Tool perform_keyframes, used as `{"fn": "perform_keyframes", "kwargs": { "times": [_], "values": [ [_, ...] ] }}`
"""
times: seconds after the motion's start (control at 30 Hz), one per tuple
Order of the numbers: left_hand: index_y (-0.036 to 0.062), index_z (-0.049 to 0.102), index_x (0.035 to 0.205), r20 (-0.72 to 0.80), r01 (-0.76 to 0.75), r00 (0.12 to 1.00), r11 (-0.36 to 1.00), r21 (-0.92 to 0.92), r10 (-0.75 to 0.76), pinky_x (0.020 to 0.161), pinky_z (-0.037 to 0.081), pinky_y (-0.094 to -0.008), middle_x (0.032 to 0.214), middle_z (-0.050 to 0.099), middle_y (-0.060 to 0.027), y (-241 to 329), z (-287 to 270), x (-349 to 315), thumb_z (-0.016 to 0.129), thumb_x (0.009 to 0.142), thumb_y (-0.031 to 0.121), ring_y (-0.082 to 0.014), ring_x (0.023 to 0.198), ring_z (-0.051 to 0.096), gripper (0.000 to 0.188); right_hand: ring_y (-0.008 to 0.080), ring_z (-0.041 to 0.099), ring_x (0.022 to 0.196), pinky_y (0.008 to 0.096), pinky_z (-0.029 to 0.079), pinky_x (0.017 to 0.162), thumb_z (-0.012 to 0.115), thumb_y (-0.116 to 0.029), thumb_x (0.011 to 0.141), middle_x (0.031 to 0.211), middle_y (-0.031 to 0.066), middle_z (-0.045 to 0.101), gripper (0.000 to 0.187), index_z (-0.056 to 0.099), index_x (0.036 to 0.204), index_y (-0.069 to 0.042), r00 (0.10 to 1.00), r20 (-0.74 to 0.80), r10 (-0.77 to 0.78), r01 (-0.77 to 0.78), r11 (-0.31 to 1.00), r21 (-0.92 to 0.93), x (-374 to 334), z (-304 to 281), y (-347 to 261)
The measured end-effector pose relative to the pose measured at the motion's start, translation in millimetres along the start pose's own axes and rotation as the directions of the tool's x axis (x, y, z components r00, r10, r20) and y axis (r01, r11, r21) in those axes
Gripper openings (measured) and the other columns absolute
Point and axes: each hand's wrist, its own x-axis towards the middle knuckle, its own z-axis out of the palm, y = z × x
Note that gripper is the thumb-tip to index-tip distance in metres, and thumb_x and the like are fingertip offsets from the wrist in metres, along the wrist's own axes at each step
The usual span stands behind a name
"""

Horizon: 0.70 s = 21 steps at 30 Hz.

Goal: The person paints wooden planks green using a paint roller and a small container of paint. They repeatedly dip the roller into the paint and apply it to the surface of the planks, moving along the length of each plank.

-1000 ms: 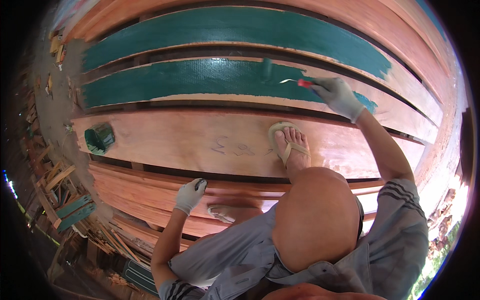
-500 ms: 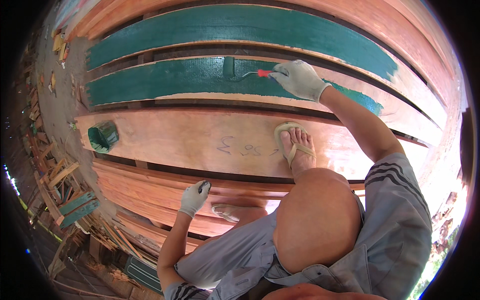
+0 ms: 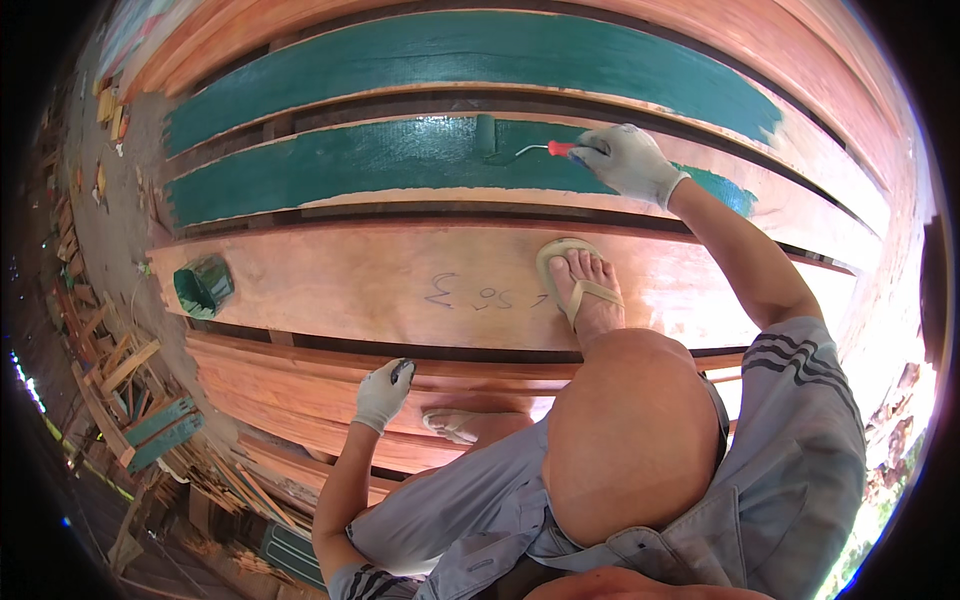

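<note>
A white work glove covers my right hand (image 3: 632, 165), which is closed around the red handle of a small paint roller (image 3: 486, 136). The roller's green sleeve rests on a plank (image 3: 340, 158) coated mostly in wet, shiny green paint, with bare wood along its near edge and right end. Beyond it lies another green-painted plank (image 3: 420, 55). My left hand (image 3: 383, 393), also gloved, is held low over the reddish planks, fingers curled. Something dark shows at those fingertips; whether it is an object or paint I cannot tell.
A green-smeared paint container (image 3: 204, 286) stands at the left end of a bare plank (image 3: 400, 270) with pen marks. My sandalled foot (image 3: 582, 280) is planted on that plank. Dark gaps separate the planks. Scrap wood (image 3: 130, 365) is piled at far left.
My right hand has drawn the roller to the right along the green plank. The left hand stays curled in nearly the same place. The view has shifted slightly.
</note>
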Motion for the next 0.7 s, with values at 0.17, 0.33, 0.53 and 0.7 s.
{"fn": "perform_keyframes", "kwargs": {
  "times": [0.17, 0.33, 0.53, 0.7],
  "values": [
    [0.0126, 0.075, 0.119, -0.031, -0.059, 0.998, 0.998, -0.002, 0.059, 0.092, 0.055, -0.0499, 0.108, 0.075, -0.0190, -1.1, 3.5, -1.8, 0.061, 0.101, 0.043, -0.0423, 0.103, 0.070, 0.039, 0.0392, 0.066, 0.081, 0.0495, 0.049, 0.074, 0.061, -0.038, 0.101, 0.082, 0.0188, 0.070, 0.034, 0.075, 0.096, -0.008, 0.997, 0.038, 0.074, -0.074, 0.997, 0.002, -17.6, -11.7, 12.0],
    [0.0121, 0.076, 0.118, 0.000, -0.028, 1.000, 1.000, 0.014, 0.028, 0.091, 0.055, -0.0493, 0.107, 0.076, -0.0188, 3.3, 2.6, -1.1, 0.061, 0.101, 0.043, -0.0415, 0.102, 0.070, 0.038, 0.0382, 0.066, 0.079, 0.0483, 0.049, 0.073, 0.061, -0.036, 0.102, 0.082, 0.0193, 0.070, 0.032, 0.077, 0.102, -0.008, 0.986, 0.058, 0.156, -0.157, 0.988, 0.000, -36.3, -26.0, 18.5],
    [0.0079, 0.075, 0.118, -0.019, -0.028, 0.999, 0.999, 0.017, 0.029, 0.083, 0.057, -0.0450, 0.095, 0.076, -0.0189, -1.0, 7.0, 1.1, 0.062, 0.101, 0.040, -0.0370, 0.091, 0.074, 0.039, 0.0365, 0.065, 0.076, 0.0459, 0.049, 0.072, 0.061, -0.033, 0.101, 0.082, 0.0198, 0.068, 0.029, 0.077, 0.105, -0.008, 0.973, 0.070, 0.220, -0.222, 0.975, 0.025, -56.1, -44.7, 36.7],
    [0.0059, 0.075, 0.120, -0.069, -0.093, 0.993, 0.994, 0.059, 0.097, 0.080, 0.058, -0.0422, 0.092, 0.077, -0.0193, -6.9, 11.9, 0.5, 0.062, 0.101, 0.039, -0.0340, 0.085, 0.076, 0.040, 0.0337, 0.060, 0.070, 0.0448, 0.048, 0.071, 0.062, -0.029, 0.101, 0.078, 0.0201, 0.065, 0.029, 0.075, 0.102, -0.004, 0.972, 0.093, 0.215, -0.215, 0.977, -0.002, -70.5, -59.8, 65.2]
  ]
}}
